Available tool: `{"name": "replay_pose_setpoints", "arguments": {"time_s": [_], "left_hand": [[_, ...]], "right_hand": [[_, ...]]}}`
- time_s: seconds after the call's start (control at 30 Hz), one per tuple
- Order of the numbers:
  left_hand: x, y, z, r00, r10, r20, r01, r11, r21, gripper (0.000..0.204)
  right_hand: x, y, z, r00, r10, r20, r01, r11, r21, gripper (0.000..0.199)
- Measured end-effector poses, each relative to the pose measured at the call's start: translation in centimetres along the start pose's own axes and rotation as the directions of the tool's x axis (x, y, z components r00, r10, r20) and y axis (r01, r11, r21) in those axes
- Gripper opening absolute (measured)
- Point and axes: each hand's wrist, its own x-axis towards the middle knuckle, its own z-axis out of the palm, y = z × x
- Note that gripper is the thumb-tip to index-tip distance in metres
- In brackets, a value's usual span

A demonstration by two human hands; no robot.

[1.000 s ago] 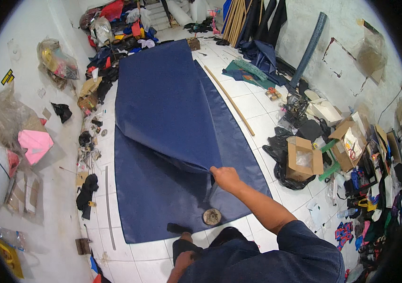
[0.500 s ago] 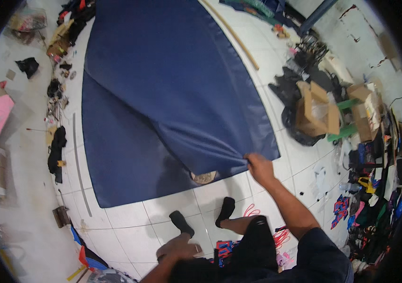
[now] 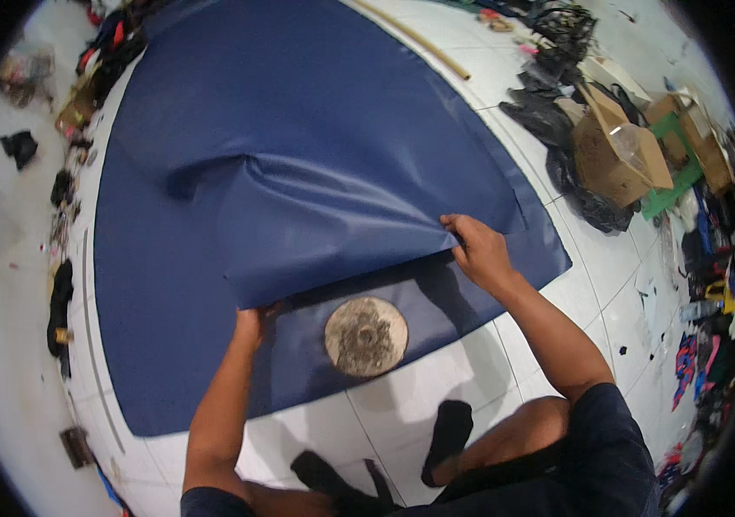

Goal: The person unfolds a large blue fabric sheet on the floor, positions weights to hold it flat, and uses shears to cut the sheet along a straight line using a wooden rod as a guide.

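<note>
**Both hands on the lifted edge of a blue sheet, a round metal disc lying beneath**

A large dark blue fabric sheet (image 3: pixel 298 146) covers most of the white tiled floor (image 3: pixel 436 414), running from the top of the frame down to the lower centre. Its upper layer is folded back, so a loose flap ends in an edge that crosses the middle of the picture.

The right hand (image 3: pixel 481 252), right of centre, pinches the corner of that flap, fingers closed on the cloth. The left hand (image 3: pixel 251 320), just left of centre and lower, sits at the other end of the same edge; its fingers are tucked under the fabric, so they appear to be gripping it, though the grip itself is hidden.

Between the two hands, on the lower layer of the sheet, lies a round, rusty metal disc (image 3: pixel 366 337), flat and uncovered, just below the lifted edge.

At the bottom of the frame are the person's feet in black socks (image 3: pixel 449 435), on bare tile near the sheet's lower border.

In the upper right, a long wooden stick (image 3: pixel 419 39) lies beside the sheet. Further right stand open cardboard boxes (image 3: pixel 613 151) among black plastic bags (image 3: pixel 548 116). Along the left edge, scraps and dark clutter (image 3: pixel 62 297) line the floor beside the sheet.
</note>
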Motion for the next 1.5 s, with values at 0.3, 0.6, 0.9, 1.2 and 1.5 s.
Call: {"name": "replay_pose_setpoints", "arguments": {"time_s": [0.3, 0.6, 0.9, 1.2, 1.5], "left_hand": [[-2.0, 8.1, 4.8, 0.519, 0.842, 0.150, -0.629, 0.257, 0.734, 0.088], [-1.2, 1.2, -3.1, 0.847, 0.477, 0.234, -0.401, 0.284, 0.871, 0.074], [-10.6, 18.1, -2.4, 0.604, 0.749, 0.272, -0.497, 0.086, 0.864, 0.034], [-21.9, 20.5, -7.9, 0.287, 0.725, 0.626, -0.382, -0.513, 0.769, 0.032], [-17.0, 0.3, -27.6, 0.247, 0.807, -0.537, 0.088, 0.533, 0.841, 0.062]], "right_hand": [[-5.6, 4.6, -5.2, 0.946, 0.237, -0.222, -0.262, 0.961, -0.087, 0.022], [-1.7, -1.8, -8.6, 0.823, 0.043, -0.567, -0.131, 0.985, -0.115, 0.013], [-6.3, 2.8, -5.2, 0.840, 0.159, -0.519, -0.238, 0.967, -0.088, 0.039], [-13.3, 13.5, 1.7, 0.702, 0.598, -0.386, -0.529, 0.801, 0.279, 0.044], [-3.8, 4.1, 1.6, 0.567, 0.819, -0.088, -0.380, 0.355, 0.854, 0.047]]}}
